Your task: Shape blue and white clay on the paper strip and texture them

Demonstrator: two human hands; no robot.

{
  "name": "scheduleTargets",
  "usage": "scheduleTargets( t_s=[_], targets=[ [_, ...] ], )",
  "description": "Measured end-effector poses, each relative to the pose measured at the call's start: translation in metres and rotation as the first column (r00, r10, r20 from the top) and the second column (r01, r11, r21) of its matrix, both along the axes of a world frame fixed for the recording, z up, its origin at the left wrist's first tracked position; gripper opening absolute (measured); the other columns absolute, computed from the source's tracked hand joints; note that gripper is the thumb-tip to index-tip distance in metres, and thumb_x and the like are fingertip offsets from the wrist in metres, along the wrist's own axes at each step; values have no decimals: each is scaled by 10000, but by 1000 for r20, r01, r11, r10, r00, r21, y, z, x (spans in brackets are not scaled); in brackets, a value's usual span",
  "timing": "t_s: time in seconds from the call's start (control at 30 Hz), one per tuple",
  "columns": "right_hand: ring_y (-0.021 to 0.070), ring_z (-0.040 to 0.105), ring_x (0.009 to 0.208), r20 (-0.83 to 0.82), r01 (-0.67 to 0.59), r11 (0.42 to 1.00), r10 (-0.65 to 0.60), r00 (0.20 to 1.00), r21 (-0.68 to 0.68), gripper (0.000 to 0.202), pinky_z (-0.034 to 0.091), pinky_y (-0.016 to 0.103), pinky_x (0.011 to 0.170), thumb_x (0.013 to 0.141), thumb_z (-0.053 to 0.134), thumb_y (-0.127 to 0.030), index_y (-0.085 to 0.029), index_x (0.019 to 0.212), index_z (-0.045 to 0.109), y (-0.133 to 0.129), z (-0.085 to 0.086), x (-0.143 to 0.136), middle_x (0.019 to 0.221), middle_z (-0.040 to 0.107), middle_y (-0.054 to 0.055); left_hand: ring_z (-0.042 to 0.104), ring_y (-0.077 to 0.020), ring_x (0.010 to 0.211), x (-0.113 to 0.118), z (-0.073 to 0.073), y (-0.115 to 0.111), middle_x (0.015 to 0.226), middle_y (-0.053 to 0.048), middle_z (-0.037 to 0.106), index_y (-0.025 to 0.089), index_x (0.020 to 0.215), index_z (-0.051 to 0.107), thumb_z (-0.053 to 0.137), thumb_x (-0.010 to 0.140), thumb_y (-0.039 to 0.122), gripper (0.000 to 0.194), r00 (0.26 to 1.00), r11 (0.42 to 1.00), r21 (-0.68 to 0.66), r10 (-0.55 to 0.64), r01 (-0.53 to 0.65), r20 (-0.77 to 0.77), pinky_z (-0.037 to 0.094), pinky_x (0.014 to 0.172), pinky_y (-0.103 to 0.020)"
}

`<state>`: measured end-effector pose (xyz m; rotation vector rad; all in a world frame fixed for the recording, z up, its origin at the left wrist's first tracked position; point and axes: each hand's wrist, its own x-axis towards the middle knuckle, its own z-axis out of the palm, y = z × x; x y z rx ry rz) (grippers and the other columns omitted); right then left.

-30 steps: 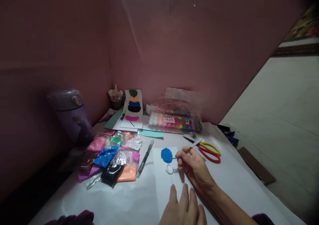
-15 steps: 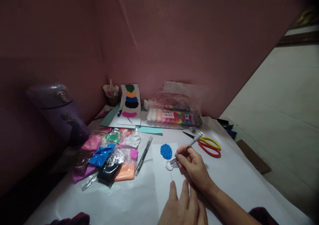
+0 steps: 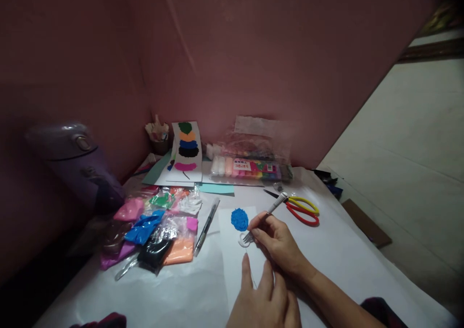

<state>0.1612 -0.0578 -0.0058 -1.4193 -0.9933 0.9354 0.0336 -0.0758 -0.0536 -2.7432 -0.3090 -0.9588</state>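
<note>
My right hand (image 3: 281,241) is closed around a fork (image 3: 274,206), its tines touching or just over a small piece of white clay (image 3: 242,241). That clay lies on a white paper strip (image 3: 232,265), just below a round blue clay patch (image 3: 239,219) with a rough surface. A thin line runs down the strip from the white piece. My left hand (image 3: 266,296) rests at the lower part of the strip, fingers spread, index fingertip near the thin line. Nothing shows in its fingers.
Bags of coloured clay (image 3: 152,231) lie left, beside a pen (image 3: 207,227). Scissors (image 3: 302,211) lie beyond my right hand. Behind are a decorated card (image 3: 186,158), a clay package (image 3: 246,167) and a cup of sticks (image 3: 158,144). A purple bottle (image 3: 79,168) stands far left.
The fork's tines have come down onto or over the white clay, with the handle tilted a little more upright. My left index finger has moved slightly up toward the clay.
</note>
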Motion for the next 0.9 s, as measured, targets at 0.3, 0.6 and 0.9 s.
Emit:
scheduleTargets(
  t_s=[0.3, 0.6, 0.9],
  targets=[
    [117, 494, 561, 110, -13, 1000, 14, 994, -12, 29, 423, 267, 560, 767, 560, -214, -193, 787, 561, 3, 2, 2, 614, 537, -36, 646, -312, 974, -4, 10, 3, 938, -103, 720, 187, 988, 673, 467, 924, 282, 235, 999, 1000, 4, -29, 29, -22, 516, 823, -552],
    [92, 477, 514, 93, -14, 1000, 14, 996, 3, 62, 399, 246, 510, 756, 577, -210, -194, 787, 525, 8, 0, 6, 639, 564, -41, 633, -341, 1048, -9, 12, 3, 1060, -137, 710, 172, 1088, 649, 425, 932, 217, 276, 994, 999, 27, -39, 42, -102, 478, 861, -573],
    [80, 427, 457, 55, 12, 1000, -10, 998, -27, 66, 351, 233, 454, 706, 556, -181, -194, 754, 514, 12, 7, 7, 580, 545, -53, 592, -368, 1120, -14, 21, 4, 1186, -177, 674, 159, 1193, 622, 366, 940, 562, 540, 967, 996, -60, -80, 68, -241, 460, 888, -614]
  ],
)
